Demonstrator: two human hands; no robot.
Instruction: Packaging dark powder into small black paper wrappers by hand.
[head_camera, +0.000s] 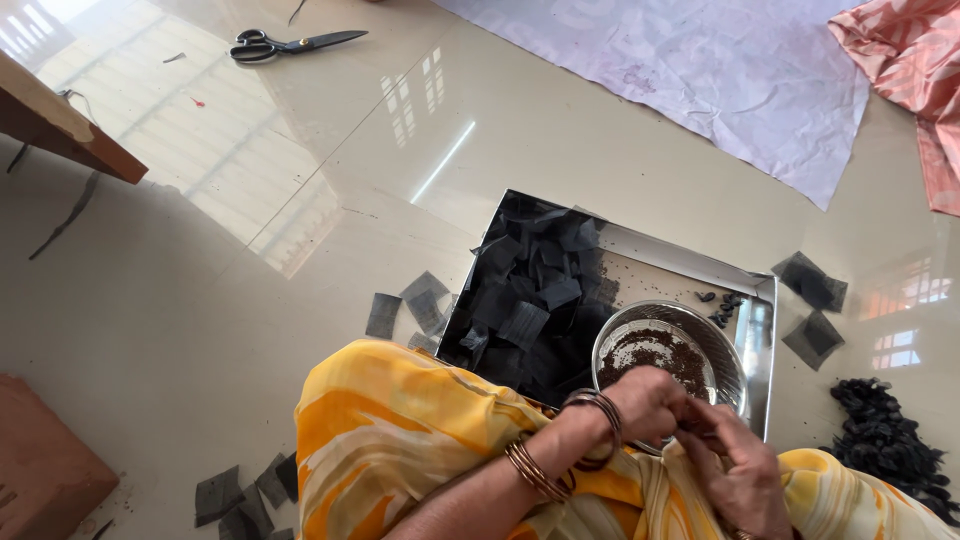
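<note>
— Head view: what are the hands doing?

— The left hand (650, 402), bangles on its wrist, and the right hand (738, 472) are pressed close together, fingers curled and meeting over something small; what they pinch is hidden between the fingertips, so I cannot tell what it is.

— And just beyond them?

— A round shiny steel bowl (725, 352) holding dark brown seed-like grains, touching the left hand's knuckles. It sits in a square steel tray (660, 262) lying on the glossy beige tiled floor (300, 300).

— What else is in the tray?

— A heap of black square cloth pieces (535, 295) fills the half beyond and left of the hands. A few small black folded bits (722, 305) lie beyond the bowl.

— Outside the tray?

— Loose grey-black cloth squares (410, 305) to the left of the hands, two more (812, 310) to the right, and a pile of small black finished bundles (885, 440) right of the right hand. Far ahead left lie black-handled scissors (290, 44); far ahead right, a crumpled white paper sheet (700, 70).

— And nearest?

— The person's yellow and white patterned garment (400, 440), beneath both forearms.
</note>
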